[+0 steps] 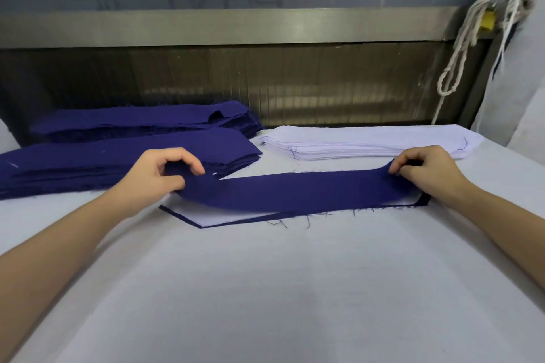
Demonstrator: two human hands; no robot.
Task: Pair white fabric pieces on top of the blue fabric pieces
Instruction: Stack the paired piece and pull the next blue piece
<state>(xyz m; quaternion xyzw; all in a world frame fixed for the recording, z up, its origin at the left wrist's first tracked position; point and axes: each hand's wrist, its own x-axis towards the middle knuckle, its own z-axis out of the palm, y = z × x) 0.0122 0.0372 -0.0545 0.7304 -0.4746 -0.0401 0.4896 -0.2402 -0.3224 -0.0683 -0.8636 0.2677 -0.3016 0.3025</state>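
- The left hand (pixel 159 171) pinches the left end of a long blue fabric strip (pixel 295 191). Its thumb is below the cloth and its curled fingers are above.
- The right hand (pixel 424 171) pinches the strip's far right corner, with the fingers bent tightly over the edge.
- The strip is stretched between the two hands across the middle of the table (pixel 265 289). It is deep navy-violet and matte, with loose threads fraying along both long edges.
- Its left end is raised off the surface and casts a shadow, while its near edge droops onto what lies beneath.
- Beneath it is a white piece (pixel 212 216) resting on a blue piece – only a thin dark border (pixel 182 218) of the blue shows along its left and near sides, plus a corner beside the right wrist.
- Behind the left hand are two stacks of blue pieces, one near (pixel 118 162) and one farther back (pixel 141 119).
- Behind the strip and towards the right is a flat stack of white pieces (pixel 368 141).
- A pale rope (pixel 460 47) hangs at the upper right.
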